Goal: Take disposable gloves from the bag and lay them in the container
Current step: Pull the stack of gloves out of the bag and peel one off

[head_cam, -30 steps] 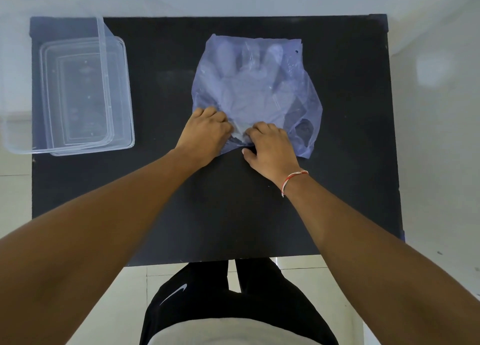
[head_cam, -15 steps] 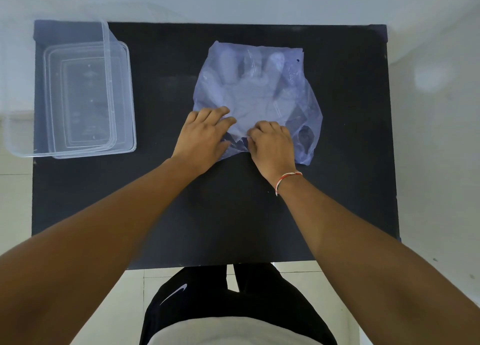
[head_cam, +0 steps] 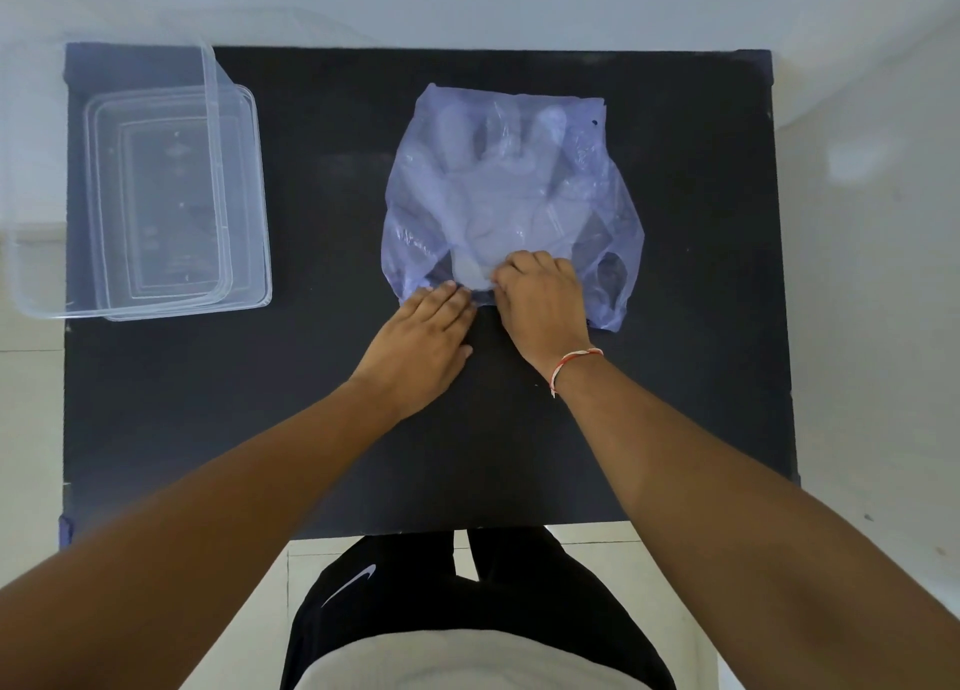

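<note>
A thin bluish see-through bag [head_cam: 587, 180] lies flat on the black table [head_cam: 701, 377], its mouth toward me. A stack of clear disposable gloves [head_cam: 493, 190] shows through it, fingers pointing away. My right hand [head_cam: 540, 310] is curled at the bag's near edge, fingertips pinching the plastic at the mouth. My left hand [head_cam: 421, 346] lies flat just below the mouth, fingers together, tips touching the bag's edge. The clear plastic container [head_cam: 171, 201] stands open at the far left of the table.
The container's lid [head_cam: 210, 118] stands up along its right side. The table's near edge is just in front of my legs, with pale tiled floor on both sides. A white wall runs behind the table.
My left hand has slid back off the bag toward me and now rests at its near edge. My right hand stays at the bag's mouth.
</note>
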